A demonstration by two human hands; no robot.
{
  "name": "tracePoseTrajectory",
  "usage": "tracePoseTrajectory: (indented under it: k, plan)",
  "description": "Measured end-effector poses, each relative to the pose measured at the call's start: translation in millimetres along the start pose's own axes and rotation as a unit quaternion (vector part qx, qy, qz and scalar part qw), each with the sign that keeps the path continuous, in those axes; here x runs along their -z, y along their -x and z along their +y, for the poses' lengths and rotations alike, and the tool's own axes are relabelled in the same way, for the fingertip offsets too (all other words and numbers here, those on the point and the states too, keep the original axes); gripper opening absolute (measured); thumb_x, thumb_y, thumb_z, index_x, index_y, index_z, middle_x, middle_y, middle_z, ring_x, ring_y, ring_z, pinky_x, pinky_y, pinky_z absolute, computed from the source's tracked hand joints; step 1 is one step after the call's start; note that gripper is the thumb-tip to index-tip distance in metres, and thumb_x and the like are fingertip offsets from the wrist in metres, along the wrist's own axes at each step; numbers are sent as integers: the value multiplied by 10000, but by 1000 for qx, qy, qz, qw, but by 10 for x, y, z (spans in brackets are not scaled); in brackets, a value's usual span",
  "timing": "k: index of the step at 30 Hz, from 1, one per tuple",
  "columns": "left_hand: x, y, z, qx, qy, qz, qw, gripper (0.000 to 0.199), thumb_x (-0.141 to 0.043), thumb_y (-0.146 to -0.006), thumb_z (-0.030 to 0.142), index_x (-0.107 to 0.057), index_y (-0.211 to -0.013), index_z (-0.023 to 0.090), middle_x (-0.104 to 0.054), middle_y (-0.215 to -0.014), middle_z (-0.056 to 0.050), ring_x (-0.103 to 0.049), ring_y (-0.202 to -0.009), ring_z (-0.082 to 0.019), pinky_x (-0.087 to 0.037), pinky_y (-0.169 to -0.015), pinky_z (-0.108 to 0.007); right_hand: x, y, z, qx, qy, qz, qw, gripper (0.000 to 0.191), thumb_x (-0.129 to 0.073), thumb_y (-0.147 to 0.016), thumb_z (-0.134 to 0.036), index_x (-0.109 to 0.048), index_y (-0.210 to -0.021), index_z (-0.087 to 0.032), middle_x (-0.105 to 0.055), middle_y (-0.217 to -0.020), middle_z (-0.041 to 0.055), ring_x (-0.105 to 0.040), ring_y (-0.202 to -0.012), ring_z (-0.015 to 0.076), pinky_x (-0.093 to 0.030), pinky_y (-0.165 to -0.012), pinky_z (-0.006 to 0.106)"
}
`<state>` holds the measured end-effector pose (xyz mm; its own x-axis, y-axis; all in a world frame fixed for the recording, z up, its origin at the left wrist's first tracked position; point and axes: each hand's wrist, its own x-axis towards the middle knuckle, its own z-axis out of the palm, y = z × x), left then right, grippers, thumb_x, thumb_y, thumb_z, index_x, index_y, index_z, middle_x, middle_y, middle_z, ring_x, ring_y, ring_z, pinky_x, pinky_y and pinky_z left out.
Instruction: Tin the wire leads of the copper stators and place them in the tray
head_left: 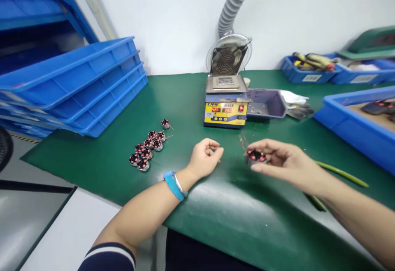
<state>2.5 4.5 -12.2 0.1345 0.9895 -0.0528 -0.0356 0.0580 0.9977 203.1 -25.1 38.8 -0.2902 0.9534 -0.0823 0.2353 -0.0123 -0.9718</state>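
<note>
My right hand (pixel 277 160) grips a small round motor stator (pixel 256 157) with copper windings and a black centre, held over the green table; thin wires stick up from it. My left hand (pixel 206 157), with a blue band on its wrist, is loosely curled near the table's middle, thumb and forefinger close together; whether anything small is between them cannot be made out. Left of it, several similar stators (pixel 142 164) sit in a slanting cluster, with one stator (pixel 166 123) a little apart behind them.
Stacked blue crates (pixel 105 82) stand at the left. A yellow-and-blue solder pot (pixel 225 114) with a lit display is at the back, beside a purple tray (pixel 280 107). Green-handled tweezers (pixel 342 173) lie under my right forearm. A blue bin (pixel 354 129) is at the right.
</note>
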Motion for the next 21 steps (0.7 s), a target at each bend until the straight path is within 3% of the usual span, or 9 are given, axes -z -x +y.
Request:
tracePoseTrajectory:
  k: [5,10,13,16,18,21]
  plan:
    - [-4,-46,-76,-12,-54,-29,998,147,-654,-730,170,-554,-826,119,-570,-696,31,-484,-477,-29,-402,-509,-169,430,-743,-657,16,148,135,980,520,-738,-667,-499,-627,-924,-61,-660,-742,115,-548,-596,88,-447,-575,243]
    - [32,-70,-53,-23,-90,-62,994,152,-660,-713,156,-554,-819,128,-584,-705,24,-466,-484,-38,-390,-509,-180,625,-1571,-1172,31,276,242,930,648,-493,-813,-513,-637,-933,108,-646,-873,236,-514,-567,48,-382,-538,250]
    - [31,-76,-43,-24,-101,-74,992,158,-664,-701,155,-548,-807,139,-593,-694,19,-484,-503,-55,-404,-512,-187,671,-1918,-1248,26,338,259,904,778,-327,-813,-558,-623,-856,160,-620,-888,237,-617,-725,182,-344,-541,285]
    - [22,-80,-35,-24,-112,-81,990,174,-680,-689,180,-549,-798,147,-606,-696,11,-503,-521,-71,-421,-517,-194,689,-2198,-1235,17,389,261,883,782,-302,-805,-559,-623,-791,153,-609,-972,242,-611,-944,313,-376,-612,296]
    - [19,-77,-26,-21,-127,-82,988,177,-686,-683,189,-556,-797,150,-611,-689,9,-522,-537,-82,-432,-527,-198,683,-2378,-1212,-1,415,268,869,713,-349,-852,-518,-634,-829,136,-607,-1039,241,-584,-1043,332,-418,-715,293]
    - [19,-63,-10,-22,-150,-80,985,177,-683,-680,196,-575,-814,156,-625,-695,7,-550,-566,-95,-447,-548,-202,656,-2619,-1164,-42,445,289,847,454,-524,-903,-413,-621,-1064,1,-596,-1165,188,-580,-1089,256,-472,-883,378]
